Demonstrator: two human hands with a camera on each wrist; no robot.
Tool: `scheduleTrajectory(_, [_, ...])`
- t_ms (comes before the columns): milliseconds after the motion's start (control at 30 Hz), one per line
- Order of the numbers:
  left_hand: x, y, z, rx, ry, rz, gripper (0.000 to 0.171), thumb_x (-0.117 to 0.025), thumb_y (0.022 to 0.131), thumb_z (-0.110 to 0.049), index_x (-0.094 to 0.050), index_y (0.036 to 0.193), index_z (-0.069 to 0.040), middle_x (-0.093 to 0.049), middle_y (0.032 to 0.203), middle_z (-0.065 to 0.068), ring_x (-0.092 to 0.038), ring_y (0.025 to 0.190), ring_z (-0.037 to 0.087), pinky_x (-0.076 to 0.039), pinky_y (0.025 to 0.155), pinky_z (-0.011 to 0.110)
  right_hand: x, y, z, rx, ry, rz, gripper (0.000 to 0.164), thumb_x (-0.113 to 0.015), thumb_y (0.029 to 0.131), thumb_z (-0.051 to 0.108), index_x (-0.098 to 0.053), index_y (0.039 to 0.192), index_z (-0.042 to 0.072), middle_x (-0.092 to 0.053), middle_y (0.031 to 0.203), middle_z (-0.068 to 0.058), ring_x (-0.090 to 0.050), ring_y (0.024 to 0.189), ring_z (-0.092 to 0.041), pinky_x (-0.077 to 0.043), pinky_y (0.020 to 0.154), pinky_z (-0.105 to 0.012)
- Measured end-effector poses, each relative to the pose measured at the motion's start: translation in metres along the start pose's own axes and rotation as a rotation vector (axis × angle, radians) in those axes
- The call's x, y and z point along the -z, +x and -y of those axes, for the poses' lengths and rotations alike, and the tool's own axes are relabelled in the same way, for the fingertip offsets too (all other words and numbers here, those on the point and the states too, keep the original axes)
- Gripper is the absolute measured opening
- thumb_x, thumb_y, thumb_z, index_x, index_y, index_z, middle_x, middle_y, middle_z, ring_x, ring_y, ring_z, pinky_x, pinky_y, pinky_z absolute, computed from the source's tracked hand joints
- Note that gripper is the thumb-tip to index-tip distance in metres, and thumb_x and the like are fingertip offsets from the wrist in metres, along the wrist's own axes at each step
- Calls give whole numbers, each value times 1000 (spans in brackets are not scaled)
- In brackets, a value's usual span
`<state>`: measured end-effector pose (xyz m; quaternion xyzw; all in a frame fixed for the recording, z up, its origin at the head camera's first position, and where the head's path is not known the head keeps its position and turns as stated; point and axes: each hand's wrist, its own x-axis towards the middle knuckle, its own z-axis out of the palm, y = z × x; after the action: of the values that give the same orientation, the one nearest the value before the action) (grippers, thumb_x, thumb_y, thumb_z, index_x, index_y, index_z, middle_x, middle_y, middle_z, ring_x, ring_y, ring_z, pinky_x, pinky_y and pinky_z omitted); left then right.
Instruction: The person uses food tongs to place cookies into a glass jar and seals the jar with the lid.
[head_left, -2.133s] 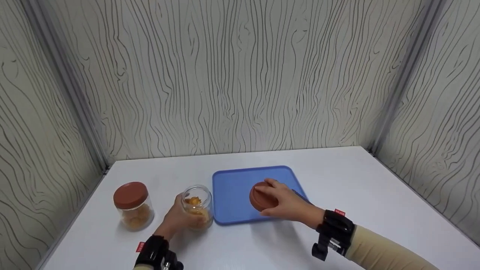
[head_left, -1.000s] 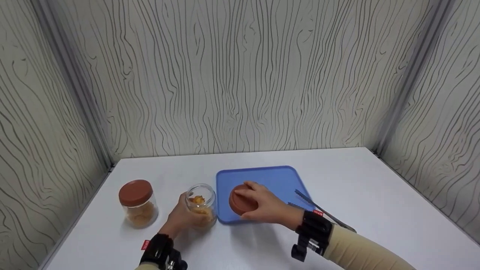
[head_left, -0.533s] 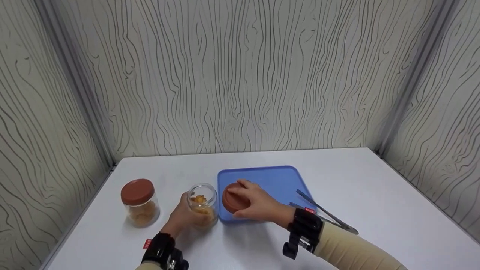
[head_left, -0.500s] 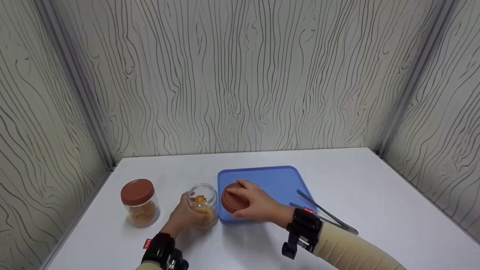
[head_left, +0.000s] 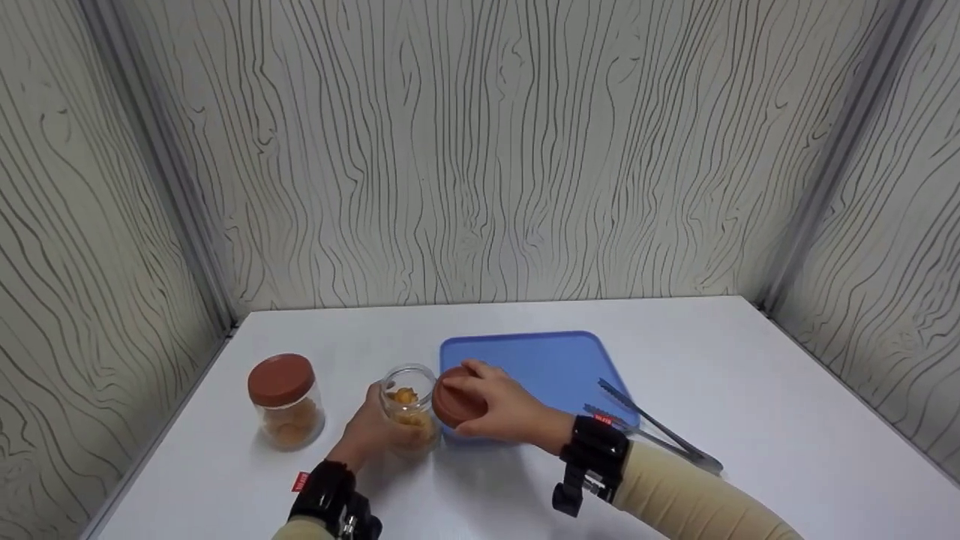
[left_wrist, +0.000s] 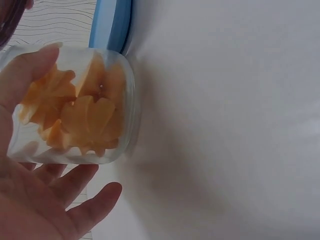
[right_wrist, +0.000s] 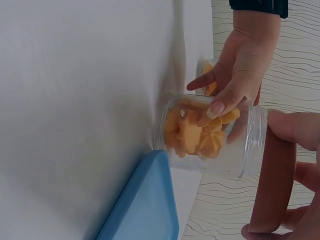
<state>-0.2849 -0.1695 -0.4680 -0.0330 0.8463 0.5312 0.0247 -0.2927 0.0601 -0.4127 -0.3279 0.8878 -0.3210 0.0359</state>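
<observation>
My left hand (head_left: 377, 429) grips a clear jar (left_wrist: 127, 100) around its side; the jar stands upright on the table with its mouth uncovered. Orange-yellow, ridged cookies (left_wrist: 90, 115) fill its lower part, as the right wrist view also shows. In my right hand (head_left: 504, 406) is a reddish-brown screw lid (head_left: 457, 399), pinched by its rim between thumb and fingers. The lid is tilted, right beside the jar's mouth, and overlaps its right edge in the head view. Threads show at the jar's neck (right_wrist: 255, 137) in the right wrist view.
A second jar (head_left: 292, 420) of cookies, with its brown lid (head_left: 281, 380) on, stands at the left. A blue tray (head_left: 525, 349) lies behind and right of the hands. Metal tongs (head_left: 667, 431) rest across its right edge. Patterned panels (head_left: 480, 150) enclose the white table (head_left: 675, 330).
My right hand has carried the lid leftward, from over the tray to the jar's mouth. The tongs have come into view behind the right arm. The left hand keeps its hold on the jar.
</observation>
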Motion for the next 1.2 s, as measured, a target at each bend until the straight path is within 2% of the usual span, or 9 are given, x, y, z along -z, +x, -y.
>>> scheduleTrajectory(300, [0,-2,-2,-45,22,-13,102,-89,62,-13,-28,142,6,-51,130,27,-48,121,40,-39,102,53,-5,7,6,-9,23,6,66,-80,77,23,-56,138,18,-33,151,-18,-38,129,-39,-43,94,-52])
scheduleTrajectory(667, [1,-1,2,-29,21,13,108,-91,63,-23,-25,144,4,-44,138,28,-43,127,42,-37,104,56,-12,26,14,25,-1,20,67,-83,75,22,-58,136,14,-36,146,-20,-42,125,-36,-44,95,-45])
scheduleTrajectory(1000, [2,1,3,-17,26,19,111,-91,63,-27,-23,145,3,-43,141,27,-41,129,41,-34,105,56,-16,38,20,-21,-8,40,66,-82,77,20,-57,138,15,-33,149,-22,-41,128,-37,-43,98,-46])
scheduleTrajectory(1200, [0,-1,3,-116,-13,8,110,-91,63,-18,-21,144,4,-45,137,24,-46,124,37,-37,103,54,-20,47,24,-19,-34,46,66,-81,79,21,-56,139,17,-33,149,-20,-43,127,-34,-44,98,-43])
